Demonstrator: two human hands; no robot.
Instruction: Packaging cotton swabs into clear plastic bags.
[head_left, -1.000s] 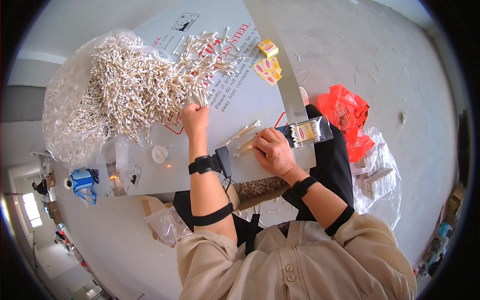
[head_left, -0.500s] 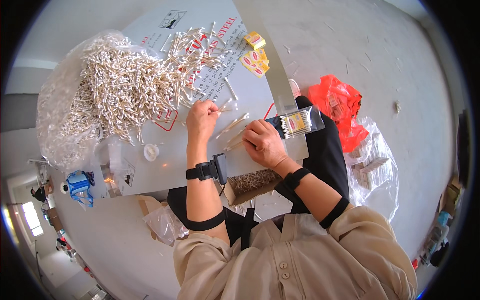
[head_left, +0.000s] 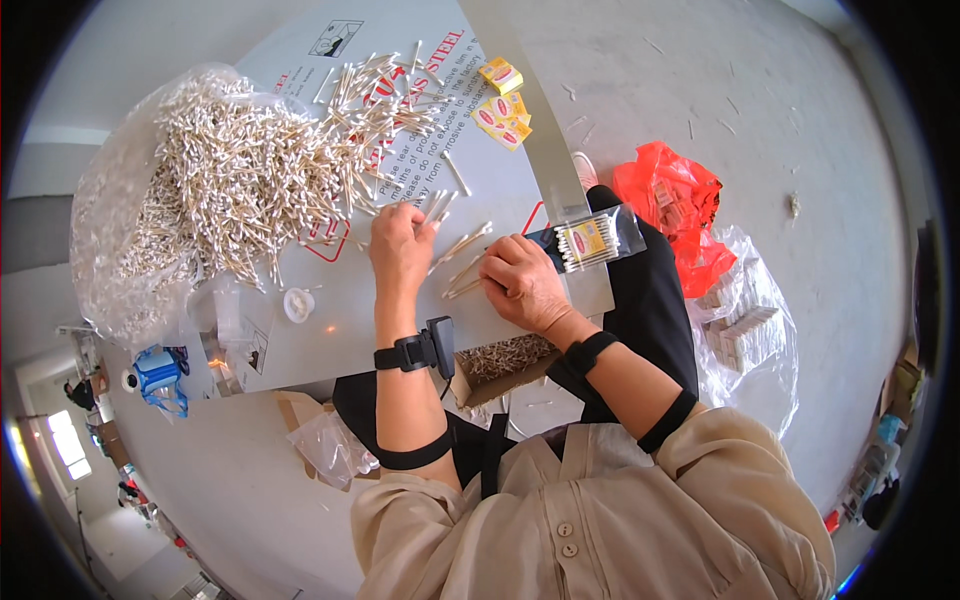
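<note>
My left hand is closed in a pinch on a few cotton swabs, whose white tips fan out past the fingertips. To its right, my right hand rests on the table with fingers curled; thin swabs poke out from under them, though the fingertips are hidden. Between the hands lies a small loose bunch of swabs. Just beyond my right hand, a clear packet holds a row of swabs with a yellow card, overhanging the table's edge.
A large heap of swabs spills from a clear plastic bag over the grey table. Yellow cards lie at the far right edge. A small white container stands left. Below are a carton of swabs and a red bag.
The swabs in my left hand have turned from pointing rightward to pointing more away from me, and more of them show. My right hand has barely moved.
</note>
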